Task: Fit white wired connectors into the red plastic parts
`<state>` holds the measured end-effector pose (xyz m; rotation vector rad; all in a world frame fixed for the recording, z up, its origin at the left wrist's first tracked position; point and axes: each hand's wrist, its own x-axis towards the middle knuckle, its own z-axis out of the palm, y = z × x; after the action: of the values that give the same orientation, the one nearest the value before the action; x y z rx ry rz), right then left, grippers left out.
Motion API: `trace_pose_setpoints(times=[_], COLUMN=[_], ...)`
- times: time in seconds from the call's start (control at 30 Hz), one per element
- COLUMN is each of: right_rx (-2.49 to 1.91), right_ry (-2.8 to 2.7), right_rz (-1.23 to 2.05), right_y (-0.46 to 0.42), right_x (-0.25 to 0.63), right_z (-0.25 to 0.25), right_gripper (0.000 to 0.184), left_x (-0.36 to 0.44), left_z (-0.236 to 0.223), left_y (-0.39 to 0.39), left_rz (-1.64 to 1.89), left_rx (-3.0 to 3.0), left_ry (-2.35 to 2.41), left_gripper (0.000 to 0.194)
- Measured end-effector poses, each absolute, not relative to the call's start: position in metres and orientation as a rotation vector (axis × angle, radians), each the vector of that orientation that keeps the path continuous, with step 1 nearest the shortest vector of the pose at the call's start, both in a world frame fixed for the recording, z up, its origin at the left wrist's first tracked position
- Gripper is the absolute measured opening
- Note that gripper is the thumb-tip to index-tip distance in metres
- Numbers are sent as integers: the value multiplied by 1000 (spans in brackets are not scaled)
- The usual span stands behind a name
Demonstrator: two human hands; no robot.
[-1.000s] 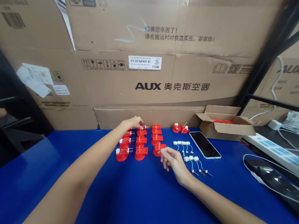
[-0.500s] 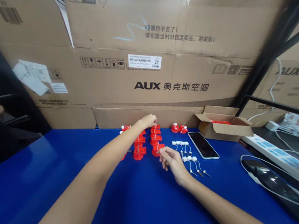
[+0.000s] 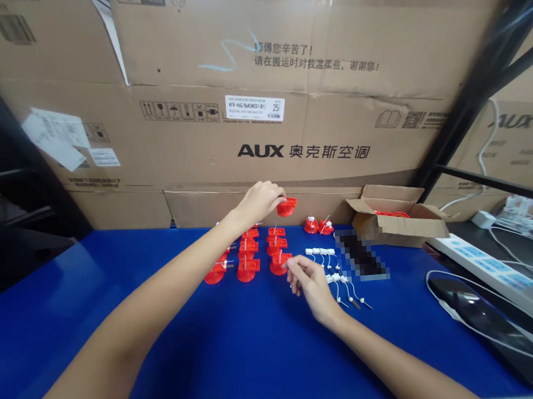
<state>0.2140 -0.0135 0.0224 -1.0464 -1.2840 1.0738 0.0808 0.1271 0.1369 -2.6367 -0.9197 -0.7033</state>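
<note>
My left hand (image 3: pixel 263 200) is closed on a red plastic part (image 3: pixel 287 207) with a round base, lifted above the back of the blue table. Below it, several similar red parts (image 3: pixel 248 267) stand in columns, many with a thin pale pin on top. My left forearm hides some of them. My right hand (image 3: pixel 309 283) is beside the front part of the right column (image 3: pixel 279 263), thumb and fingers pinched together; what they hold, if anything, is hidden. To its right lie several small white connectors (image 3: pixel 320 252) with short white wires and thin metal tips.
Two red parts with white pieces (image 3: pixel 311 224) stand at the back. An open cardboard box (image 3: pixel 391 232) holds red items. A blurred-out dark flat object (image 3: pixel 363 254) lies before it. A power strip (image 3: pixel 489 274) and black device (image 3: pixel 474 318) with cable are at right; a large carton (image 3: pixel 190 162) stands behind.
My left hand has risen from the back of the right column, lifting a red part off the table. My right hand stays almost in place, still pinched.
</note>
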Motion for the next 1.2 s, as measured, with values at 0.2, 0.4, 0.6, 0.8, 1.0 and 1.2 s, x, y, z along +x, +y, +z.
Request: trace_pose_setpoints(times=[0.2,0.4,0.6,0.8,1.0,1.2], right_rx=[-1012,-1055,-1200,-1544,-1935,-2089], right_ry=[-1232,-1302,-1591,-1798,-1619,-1569], right_rz=[806,749,514,-209,-283,-90], right_y=[-14,-7,-4,11,29,40], right_x=[223,227,229,243,263,276], right_z=[31,24,20,24,16,6], right_gripper=[28,27,30,36,73,82], left_x=[36,13,10,2,-2,-1], left_z=[104,45,18,7,7,8], left_y=[50,-4,-16,-16,-14,-14], left_rz=[-816,-814,-997,-974,-995,-978], left_rx=[-2612,-2756,-2877,-2904,-2830,-2845], left_ry=[-726,-671,-882,-931,-881,-880], left_gripper=[22,23,43,57,58,57])
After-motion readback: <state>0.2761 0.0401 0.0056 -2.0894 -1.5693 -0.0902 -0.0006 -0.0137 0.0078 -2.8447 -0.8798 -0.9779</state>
